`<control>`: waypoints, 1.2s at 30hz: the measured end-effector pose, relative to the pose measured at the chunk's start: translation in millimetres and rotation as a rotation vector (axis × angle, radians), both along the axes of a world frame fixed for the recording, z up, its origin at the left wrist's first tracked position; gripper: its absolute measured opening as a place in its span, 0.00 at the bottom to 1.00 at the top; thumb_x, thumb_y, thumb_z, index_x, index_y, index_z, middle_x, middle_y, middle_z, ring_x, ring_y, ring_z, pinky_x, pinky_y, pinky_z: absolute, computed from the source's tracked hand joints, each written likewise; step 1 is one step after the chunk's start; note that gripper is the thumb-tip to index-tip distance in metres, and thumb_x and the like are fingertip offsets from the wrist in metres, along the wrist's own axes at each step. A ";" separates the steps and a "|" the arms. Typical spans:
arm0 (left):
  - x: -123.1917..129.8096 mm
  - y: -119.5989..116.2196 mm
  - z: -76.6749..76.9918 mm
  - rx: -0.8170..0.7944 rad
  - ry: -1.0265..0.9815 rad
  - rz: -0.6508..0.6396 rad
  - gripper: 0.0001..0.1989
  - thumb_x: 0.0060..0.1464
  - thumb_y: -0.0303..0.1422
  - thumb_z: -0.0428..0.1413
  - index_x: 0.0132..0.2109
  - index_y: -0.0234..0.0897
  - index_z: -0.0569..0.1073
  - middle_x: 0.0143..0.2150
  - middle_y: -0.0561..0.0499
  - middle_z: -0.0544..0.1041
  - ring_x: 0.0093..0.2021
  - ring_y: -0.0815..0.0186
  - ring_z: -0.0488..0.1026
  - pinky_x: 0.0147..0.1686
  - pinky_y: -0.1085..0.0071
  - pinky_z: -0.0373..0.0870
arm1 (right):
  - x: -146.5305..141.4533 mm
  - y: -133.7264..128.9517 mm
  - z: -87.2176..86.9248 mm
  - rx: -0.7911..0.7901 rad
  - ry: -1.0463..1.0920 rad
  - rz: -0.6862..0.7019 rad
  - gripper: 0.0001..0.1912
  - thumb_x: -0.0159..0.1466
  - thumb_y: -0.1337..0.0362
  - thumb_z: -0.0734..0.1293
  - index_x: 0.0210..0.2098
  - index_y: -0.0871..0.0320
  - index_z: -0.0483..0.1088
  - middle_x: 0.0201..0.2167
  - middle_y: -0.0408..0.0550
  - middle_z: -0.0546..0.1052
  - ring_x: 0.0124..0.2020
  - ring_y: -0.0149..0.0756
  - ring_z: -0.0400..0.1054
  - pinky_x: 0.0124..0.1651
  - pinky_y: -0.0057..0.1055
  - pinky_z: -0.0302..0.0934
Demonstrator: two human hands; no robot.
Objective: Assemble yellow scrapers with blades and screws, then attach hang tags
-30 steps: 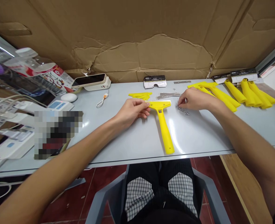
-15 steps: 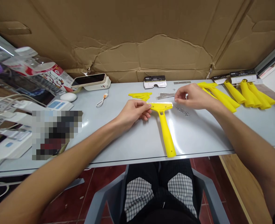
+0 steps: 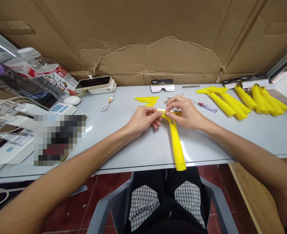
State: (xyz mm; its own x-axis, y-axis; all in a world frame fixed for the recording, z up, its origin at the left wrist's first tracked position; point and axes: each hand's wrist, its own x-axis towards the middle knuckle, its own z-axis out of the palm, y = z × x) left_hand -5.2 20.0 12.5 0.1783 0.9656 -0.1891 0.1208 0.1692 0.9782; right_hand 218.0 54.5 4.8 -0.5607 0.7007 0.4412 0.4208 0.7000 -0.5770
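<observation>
Right hand (image 3: 186,113) moved onto yellow scraper (image 3: 174,136) on grey table (image 3: 138,146).

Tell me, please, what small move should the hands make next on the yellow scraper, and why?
Probably press the right hand down at the head of the yellow scraper. Its fingertips pinch there, and the left hand steadies the head's other end. A screwdriver lies close behind on the table, untouched.

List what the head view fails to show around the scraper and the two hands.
- Head of the yellow scraper: covered by the left hand and right hand.
- Anything pinched in the right fingertips: too small to tell.
- Pixelated patch: blurred.
- Label on the small box: too small to read.
</observation>
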 end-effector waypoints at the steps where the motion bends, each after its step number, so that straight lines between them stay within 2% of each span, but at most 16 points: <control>1: 0.7 -0.7 0.1 0.002 0.001 -0.003 0.15 0.70 0.28 0.66 0.31 0.32 0.82 0.27 0.47 0.81 0.23 0.69 0.77 0.26 0.72 0.74 | -0.6 0.2 -0.3 0.005 -0.006 -0.004 0.08 0.73 0.61 0.72 0.38 0.53 0.82 0.49 0.54 0.84 0.55 0.53 0.77 0.66 0.57 0.64; 8: 3.2 -2.1 -1.5 0.010 -0.006 -0.003 0.16 0.70 0.27 0.66 0.31 0.33 0.82 0.28 0.46 0.82 0.23 0.69 0.76 0.27 0.71 0.75 | -3.4 0.5 -2.3 -0.036 -0.018 -0.006 0.08 0.73 0.63 0.71 0.36 0.52 0.81 0.48 0.53 0.84 0.53 0.50 0.77 0.64 0.55 0.68; 11: 2.9 -1.5 -0.8 0.009 0.000 0.000 0.16 0.71 0.27 0.65 0.30 0.32 0.81 0.27 0.46 0.81 0.23 0.69 0.77 0.27 0.71 0.74 | -4.1 -1.5 -1.3 -0.054 -0.004 -0.002 0.09 0.73 0.63 0.70 0.37 0.53 0.81 0.48 0.54 0.84 0.52 0.50 0.78 0.59 0.53 0.71; 14: 1.6 -2.0 1.0 -0.001 0.007 0.004 0.17 0.72 0.26 0.63 0.30 0.32 0.81 0.26 0.46 0.81 0.23 0.69 0.76 0.27 0.71 0.74 | 4.1 1.7 6.3 -0.032 0.011 -0.035 0.09 0.73 0.64 0.68 0.42 0.52 0.83 0.49 0.54 0.84 0.53 0.49 0.79 0.54 0.48 0.74; 16: 0.3 -2.4 2.2 -0.008 0.013 0.006 0.16 0.72 0.26 0.63 0.31 0.33 0.81 0.26 0.46 0.81 0.24 0.69 0.76 0.27 0.71 0.74 | 17.6 10.6 14.9 0.032 0.053 -0.105 0.10 0.71 0.66 0.69 0.46 0.52 0.83 0.50 0.54 0.85 0.52 0.49 0.79 0.50 0.44 0.76; 18: -0.9 -2.7 3.0 -0.015 0.021 0.010 0.16 0.72 0.26 0.63 0.32 0.32 0.81 0.26 0.46 0.81 0.24 0.69 0.77 0.28 0.72 0.74 | 36.0 24.6 23.4 0.103 0.132 -0.220 0.09 0.69 0.65 0.70 0.46 0.52 0.82 0.51 0.54 0.85 0.49 0.48 0.80 0.45 0.43 0.76; 22: -2.4 -2.8 2.7 -0.023 0.018 0.029 0.16 0.72 0.26 0.62 0.32 0.32 0.81 0.26 0.46 0.81 0.24 0.70 0.77 0.28 0.72 0.74 | 72.0 53.6 32.0 0.037 0.175 -0.437 0.05 0.68 0.67 0.70 0.39 0.53 0.80 0.39 0.51 0.84 0.33 0.43 0.79 0.39 0.43 0.73; 25: -3.4 -2.7 1.8 -0.020 0.006 0.029 0.16 0.73 0.27 0.63 0.32 0.32 0.81 0.26 0.46 0.81 0.24 0.70 0.77 0.27 0.72 0.74 | 88.8 64.6 32.4 0.023 -0.037 -0.456 0.07 0.65 0.68 0.70 0.38 0.54 0.81 0.32 0.49 0.83 0.30 0.44 0.78 0.42 0.45 0.72; 27: -4.4 -1.8 1.5 -0.017 -0.001 0.025 0.16 0.72 0.27 0.63 0.32 0.32 0.82 0.27 0.46 0.81 0.25 0.70 0.77 0.28 0.72 0.75 | 94.7 67.2 32.6 -0.001 -0.277 -0.384 0.09 0.64 0.67 0.70 0.40 0.53 0.84 0.31 0.48 0.83 0.32 0.45 0.77 0.46 0.46 0.71; 30: -6.7 1.9 0.9 -0.023 -0.013 0.043 0.15 0.72 0.26 0.63 0.33 0.31 0.82 0.27 0.46 0.82 0.24 0.70 0.77 0.27 0.72 0.75 | 97.9 68.4 33.0 -0.113 -0.542 -0.285 0.11 0.65 0.65 0.72 0.44 0.50 0.87 0.32 0.47 0.84 0.33 0.45 0.77 0.44 0.43 0.70; 33: -9.9 7.1 -1.0 -0.027 -0.022 0.065 0.15 0.72 0.27 0.64 0.33 0.30 0.82 0.27 0.47 0.81 0.24 0.70 0.76 0.26 0.73 0.75 | 97.3 69.1 31.5 -0.193 -0.641 -0.250 0.12 0.68 0.61 0.73 0.48 0.49 0.88 0.36 0.48 0.86 0.34 0.43 0.76 0.40 0.41 0.68; 36: -12.7 10.8 -4.0 -0.017 -0.030 0.061 0.15 0.71 0.27 0.64 0.33 0.29 0.82 0.28 0.47 0.82 0.24 0.71 0.77 0.25 0.73 0.75 | 95.1 68.6 29.1 -0.195 -0.690 -0.226 0.11 0.71 0.60 0.73 0.47 0.48 0.89 0.38 0.48 0.87 0.37 0.44 0.77 0.42 0.41 0.68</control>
